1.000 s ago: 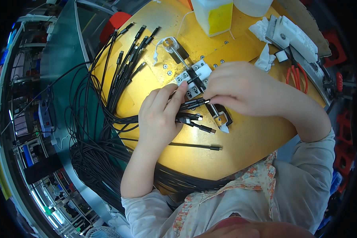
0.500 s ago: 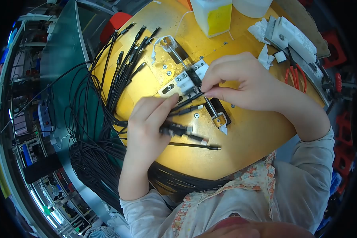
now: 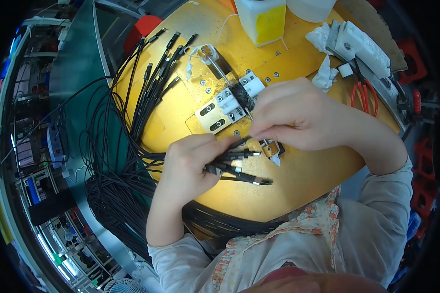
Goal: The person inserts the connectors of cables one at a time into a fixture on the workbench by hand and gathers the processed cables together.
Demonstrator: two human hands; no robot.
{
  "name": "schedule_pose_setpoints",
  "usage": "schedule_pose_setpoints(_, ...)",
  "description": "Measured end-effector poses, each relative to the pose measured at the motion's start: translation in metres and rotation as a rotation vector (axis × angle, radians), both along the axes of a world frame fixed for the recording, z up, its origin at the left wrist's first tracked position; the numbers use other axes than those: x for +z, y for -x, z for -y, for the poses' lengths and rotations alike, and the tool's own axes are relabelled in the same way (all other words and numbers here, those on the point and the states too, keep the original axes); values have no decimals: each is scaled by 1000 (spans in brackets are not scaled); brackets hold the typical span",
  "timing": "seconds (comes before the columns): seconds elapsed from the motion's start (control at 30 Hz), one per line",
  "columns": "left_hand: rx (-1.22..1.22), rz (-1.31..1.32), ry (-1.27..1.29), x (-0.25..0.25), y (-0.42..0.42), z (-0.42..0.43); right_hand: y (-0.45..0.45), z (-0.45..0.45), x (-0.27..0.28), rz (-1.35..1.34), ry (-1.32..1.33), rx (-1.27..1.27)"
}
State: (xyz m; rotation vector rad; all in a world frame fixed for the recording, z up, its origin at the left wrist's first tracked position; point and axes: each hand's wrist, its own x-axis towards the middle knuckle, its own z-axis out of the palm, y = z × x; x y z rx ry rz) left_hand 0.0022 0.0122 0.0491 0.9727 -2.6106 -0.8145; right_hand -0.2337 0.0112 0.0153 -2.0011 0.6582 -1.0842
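Observation:
Several black cables with metal-tipped plugs (image 3: pixel 244 177) fan out to the right from my left hand (image 3: pixel 188 163), whose fingers are wrapped round them. My right hand (image 3: pixel 291 117) is closed in a pinch at the tip of one black plug (image 3: pixel 241 142); whether it holds anything else is hidden by the fingers. Just above both hands, a metal fixture (image 3: pixel 230 105) with white blocks, screws and a dark middle part is fixed to the yellow table (image 3: pixel 259 200). My right hand covers part of the fixture's rod.
More black cables (image 3: pixel 154 80) lie fanned at the upper left, joining a large coil (image 3: pixel 115 205). At the upper right are a white container (image 3: pixel 261 22) with a yellow label, crumpled tissue (image 3: pixel 324 74), red-handled scissors (image 3: pixel 364 95) and a white block (image 3: pixel 362 46).
The held plugs have moved down and away from the fixture, leaving its white blocks more visible. My right hand first shifted up and left, then came back down, still pinched.

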Motion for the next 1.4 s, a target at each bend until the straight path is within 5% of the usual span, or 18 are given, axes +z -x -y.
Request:
schedule_pose_setpoints(0.17,-48,40,9,13,6,-9,7,0,4,-137,-41,137)
schedule_pose_setpoints(0.3,-76,109,-246,-2,3,-8,8,3,3,-159,-44,101)
schedule_pose_setpoints(0.57,73,-62,375,-36,1,8,7,21,-16,-137,-28,-201)
schedule_pose_setpoints(0.87,163,72,200,-42,2,9,-1,26,-26,-258,-18,-280)
schedule_pose_setpoints(1.17,132,117,206,-39,1,12,7,18,-21,-485,339,-271)
schedule_pose_setpoints(1.4,124,96,225,-40,1,12,-16,6,-21,-251,258,-161)
